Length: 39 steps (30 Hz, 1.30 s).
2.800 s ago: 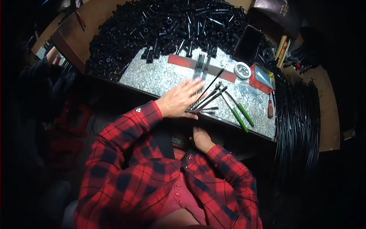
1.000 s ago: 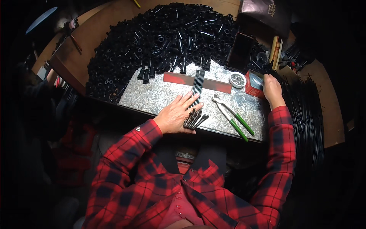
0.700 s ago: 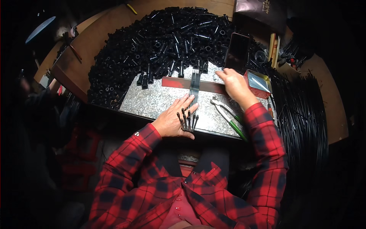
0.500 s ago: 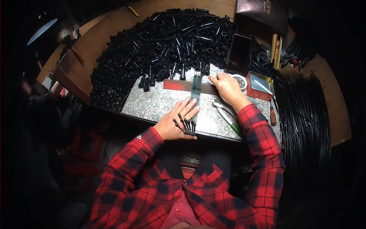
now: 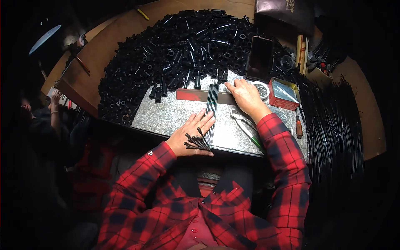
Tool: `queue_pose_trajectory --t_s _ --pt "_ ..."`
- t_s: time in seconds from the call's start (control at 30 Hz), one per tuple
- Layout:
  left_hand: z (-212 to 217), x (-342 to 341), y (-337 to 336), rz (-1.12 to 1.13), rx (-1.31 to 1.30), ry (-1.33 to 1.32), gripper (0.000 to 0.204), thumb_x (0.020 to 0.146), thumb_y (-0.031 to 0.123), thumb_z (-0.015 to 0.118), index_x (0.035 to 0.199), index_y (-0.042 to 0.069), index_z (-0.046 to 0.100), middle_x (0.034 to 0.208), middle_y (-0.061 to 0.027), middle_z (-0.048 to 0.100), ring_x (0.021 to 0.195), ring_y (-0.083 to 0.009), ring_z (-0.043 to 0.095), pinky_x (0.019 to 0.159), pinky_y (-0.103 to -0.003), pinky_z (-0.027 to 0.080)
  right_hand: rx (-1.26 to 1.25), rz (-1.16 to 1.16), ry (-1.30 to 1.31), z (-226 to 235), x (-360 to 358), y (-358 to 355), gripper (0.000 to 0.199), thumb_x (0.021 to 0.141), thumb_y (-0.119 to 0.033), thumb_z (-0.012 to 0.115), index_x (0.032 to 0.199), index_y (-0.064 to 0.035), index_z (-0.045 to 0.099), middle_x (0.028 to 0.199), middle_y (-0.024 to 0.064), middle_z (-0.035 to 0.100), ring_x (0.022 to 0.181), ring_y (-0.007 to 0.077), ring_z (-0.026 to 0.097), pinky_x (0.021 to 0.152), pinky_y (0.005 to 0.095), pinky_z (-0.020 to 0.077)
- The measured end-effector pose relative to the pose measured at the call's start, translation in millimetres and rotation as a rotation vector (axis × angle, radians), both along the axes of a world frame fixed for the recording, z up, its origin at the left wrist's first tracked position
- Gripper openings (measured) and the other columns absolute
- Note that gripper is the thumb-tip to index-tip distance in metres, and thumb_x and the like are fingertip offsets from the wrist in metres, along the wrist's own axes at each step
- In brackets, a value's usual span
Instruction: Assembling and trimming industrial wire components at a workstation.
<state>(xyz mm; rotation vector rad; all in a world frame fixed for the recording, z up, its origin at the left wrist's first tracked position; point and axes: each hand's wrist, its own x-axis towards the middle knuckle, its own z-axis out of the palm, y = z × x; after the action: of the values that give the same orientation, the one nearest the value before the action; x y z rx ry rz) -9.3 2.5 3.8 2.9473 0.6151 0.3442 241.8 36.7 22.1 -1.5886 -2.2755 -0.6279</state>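
A flat row of thin dark rods (image 5: 211,100) lies across a dark bar with a red-painted left end (image 5: 191,95) on a speckled stone slab (image 5: 156,114). My left hand (image 5: 189,132) rests flat at the near end of the rods, fingers stretched and open beside and on them. The rods' bent, knobbed ends (image 5: 196,141) fan out over the back of this hand. My right hand (image 5: 246,98) is over the bar's right end, its fingers bent and drawn together near the rods' far part. Whatever its fingertips hold, if anything, cannot be made out.
Black tubular parts (image 5: 175,50) form a big heap behind. At right are a phone (image 5: 259,57), a round white dish of small bits (image 5: 261,89), a red tin (image 5: 283,93), pliers (image 5: 246,129), a screwdriver (image 5: 299,127) and long black rods (image 5: 335,125). Another person's arm (image 5: 55,110) shows at left.
The bent rod ends have swung left and lower across my left hand. My right hand stays over the bar. At far left, another person's arm has come into the light.
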Motion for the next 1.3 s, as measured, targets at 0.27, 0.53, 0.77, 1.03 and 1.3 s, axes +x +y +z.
queue_pose_trajectory --t_s 0.27,0.53,0.77,1.03,1.3 --pt "-2 -1 0 -0.009 0.009 -0.007 0.096 0.067 0.059 0.066 0.134 -0.001 0.031 0.142 -0.0182 0.027 0.134 -0.0363 0.019 0.108 -0.049 0.019 0.005 -0.011 0.097 -2 8 4 0.022 0.078 -0.009 0.05 0.097 -0.005 0.06 0.087 0.0115 0.057 0.086 0.0258 0.058 0.069 0.0349 0.0506" --pt "-4 -1 0 -0.011 0.001 0.0 0.095 0.068 0.06 0.065 0.135 0.001 0.031 0.143 -0.0191 0.024 0.134 -0.0367 0.018 0.108 -0.05 0.019 -0.008 0.018 0.12 -3 6 4 0.015 0.076 -0.009 0.05 0.087 -0.0042 0.06 0.088 0.0126 0.056 0.088 0.027 0.057 0.072 0.0367 0.0498" --pt "-1 -2 -1 -0.011 -0.009 -0.01 0.094 0.067 0.059 0.065 0.135 0.004 0.031 0.142 -0.0207 0.025 0.134 -0.0374 0.019 0.108 -0.049 0.018 0.013 -0.006 0.15 -6 11 3 0.018 0.075 -0.006 0.05 0.091 -0.0052 0.059 0.087 0.0113 0.054 0.086 0.0271 0.056 0.071 0.0375 0.0484" --pt "-2 -1 -1 -0.007 -0.001 -0.027 0.092 0.067 0.056 0.068 0.135 0.005 0.034 0.141 -0.0218 0.026 0.133 -0.0385 0.02 0.108 -0.049 0.02 0.034 0.014 0.174 -8 9 2 0.014 0.075 -0.006 0.051 0.086 -0.004 0.059 0.085 0.012 0.055 0.084 0.0274 0.057 0.07 0.0374 0.0495" --pt "-2 -1 -2 -0.002 0.002 -0.025 0.091 0.066 0.055 0.069 0.133 0.004 0.036 0.141 -0.0222 0.027 0.133 -0.0387 0.021 0.107 -0.049 0.02 0.043 0.03 0.182 -10 9 2 0.013 0.075 -0.008 0.051 0.084 -0.003 0.059 0.084 0.0123 0.056 0.084 0.0276 0.057 0.069 0.0377 0.0502"
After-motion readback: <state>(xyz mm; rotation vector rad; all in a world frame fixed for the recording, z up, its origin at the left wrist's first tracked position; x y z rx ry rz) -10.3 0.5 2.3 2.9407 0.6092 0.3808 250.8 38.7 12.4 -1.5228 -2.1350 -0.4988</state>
